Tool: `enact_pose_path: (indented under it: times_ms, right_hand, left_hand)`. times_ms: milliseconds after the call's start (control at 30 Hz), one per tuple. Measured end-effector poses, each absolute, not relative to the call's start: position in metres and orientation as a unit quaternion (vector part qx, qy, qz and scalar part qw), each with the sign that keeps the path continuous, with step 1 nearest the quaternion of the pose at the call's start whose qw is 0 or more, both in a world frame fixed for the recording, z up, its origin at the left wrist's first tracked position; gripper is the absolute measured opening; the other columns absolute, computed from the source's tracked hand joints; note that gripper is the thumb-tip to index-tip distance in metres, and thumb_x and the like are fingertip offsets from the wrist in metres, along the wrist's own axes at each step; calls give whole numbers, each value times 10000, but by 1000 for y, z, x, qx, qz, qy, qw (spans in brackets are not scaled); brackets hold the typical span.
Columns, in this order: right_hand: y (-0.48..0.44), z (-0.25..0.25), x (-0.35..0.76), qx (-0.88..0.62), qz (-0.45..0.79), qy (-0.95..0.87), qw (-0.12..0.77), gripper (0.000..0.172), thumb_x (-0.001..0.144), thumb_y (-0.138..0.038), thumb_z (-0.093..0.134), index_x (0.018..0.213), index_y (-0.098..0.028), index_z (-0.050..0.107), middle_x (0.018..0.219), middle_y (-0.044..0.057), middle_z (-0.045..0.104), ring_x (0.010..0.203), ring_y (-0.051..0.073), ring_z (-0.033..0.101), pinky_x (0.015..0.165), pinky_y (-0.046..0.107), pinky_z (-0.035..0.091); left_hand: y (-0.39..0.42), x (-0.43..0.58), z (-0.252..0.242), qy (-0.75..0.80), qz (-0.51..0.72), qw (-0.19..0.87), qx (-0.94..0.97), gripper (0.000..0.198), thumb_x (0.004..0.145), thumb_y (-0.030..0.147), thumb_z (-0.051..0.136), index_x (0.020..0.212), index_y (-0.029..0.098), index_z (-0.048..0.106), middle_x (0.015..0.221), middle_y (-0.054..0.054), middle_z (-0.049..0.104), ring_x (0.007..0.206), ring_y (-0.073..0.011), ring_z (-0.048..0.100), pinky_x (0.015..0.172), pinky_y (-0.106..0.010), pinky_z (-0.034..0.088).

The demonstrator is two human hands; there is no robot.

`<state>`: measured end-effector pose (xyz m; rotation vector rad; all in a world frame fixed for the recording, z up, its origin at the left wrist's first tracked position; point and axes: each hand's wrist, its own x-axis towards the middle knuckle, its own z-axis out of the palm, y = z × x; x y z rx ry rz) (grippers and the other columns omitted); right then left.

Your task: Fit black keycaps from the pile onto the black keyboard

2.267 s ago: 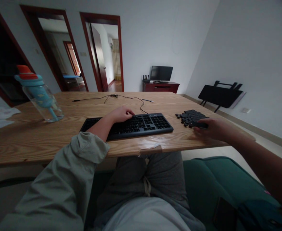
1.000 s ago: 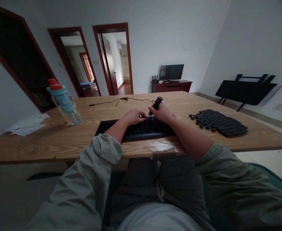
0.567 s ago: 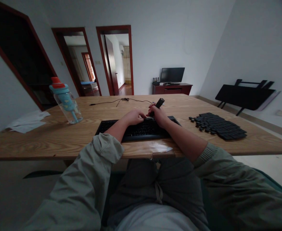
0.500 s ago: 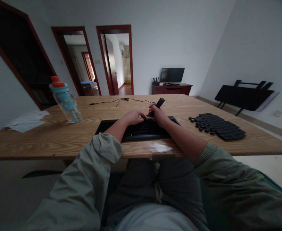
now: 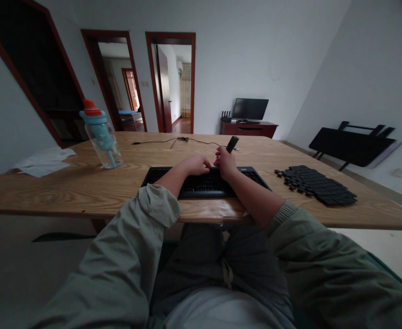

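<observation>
A black keyboard lies near the front edge of the wooden table, its middle partly covered by my hands and forearms. My left hand is on the keyboard's back part, with its fingers bent down over it. Closed in a fist above the keyboard's back edge, my right hand grips a black-handled tool. The handle sticks up and leans a little to the right; its lower end is hidden by the hand. Right of the keyboard, many loose black keycaps lie in packed rows.
A clear bottle with a blue and red lid stands at the left, beside white paper sheets. Behind the keyboard runs a thin black cable. A folded black table leans by the right wall; a monitor stands on a far cabinet.
The view has shifted slightly. My right hand has turned more upright with the tool, its fingers curled closer. My left hand stays on the keyboard.
</observation>
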<state>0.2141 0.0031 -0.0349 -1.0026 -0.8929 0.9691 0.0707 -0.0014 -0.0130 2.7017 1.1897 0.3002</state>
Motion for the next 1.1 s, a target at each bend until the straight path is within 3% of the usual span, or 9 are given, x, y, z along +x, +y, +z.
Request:
enact_pose_path:
  times_ms: [200, 400, 633, 800, 967, 1100]
  right_hand:
    - [9, -41, 213, -473, 338, -472, 663, 107, 763, -286, 537, 683, -218, 522, 571, -36, 500, 419, 109, 442, 372, 253, 352]
    - [11, -38, 210, -492, 329, -484, 645, 152, 791, -290, 520, 655, -223, 503, 542, -28, 477, 432, 119, 429, 391, 256, 349]
    - [10, -34, 207, -528, 255, -519, 622, 196, 816, -278, 521, 630, -222, 491, 564, -3, 507, 522, 139, 464, 476, 273, 346]
    - [14, -35, 203, -539, 191, -577, 583, 280, 832, -290, 532, 568, -222, 469, 563, 0, 494, 533, 140, 431, 514, 303, 286]
    - [12, -35, 200, -534, 157, -602, 572, 325, 835, -275, 550, 533, -228, 439, 525, -14, 431, 530, 139, 379, 529, 305, 264]
    - [5, -34, 197, -487, 146, -634, 582, 274, 792, -233, 614, 559, -218, 470, 565, -18, 466, 555, 129, 393, 544, 273, 294]
  left_hand:
    - [0, 70, -13, 392, 84, 92, 911, 385, 836, 132, 575, 1159, 165, 783, 1019, -60, 796, 846, -182, 702, 793, -245, 505]
    - [10, 68, -17, 366, 98, 95, 921, 424, 786, 79, 583, 1139, 190, 788, 1074, -35, 791, 930, -172, 705, 856, -228, 503]
    - [6, 68, -15, 377, 91, 104, 916, 393, 790, 101, 593, 1112, 199, 797, 1035, -31, 795, 870, -184, 701, 802, -253, 508]
    - [2, 68, -11, 400, 87, 95, 908, 322, 811, 137, 598, 1058, 177, 801, 933, -38, 789, 809, -188, 689, 755, -263, 500]
    - [5, 68, -13, 411, 84, 94, 903, 287, 810, 134, 602, 1022, 164, 795, 944, -45, 784, 831, -195, 694, 790, -266, 515]
    - [4, 68, -13, 423, 123, 88, 893, 351, 775, 138, 667, 1111, 134, 767, 1040, -77, 779, 912, -221, 696, 826, -264, 532]
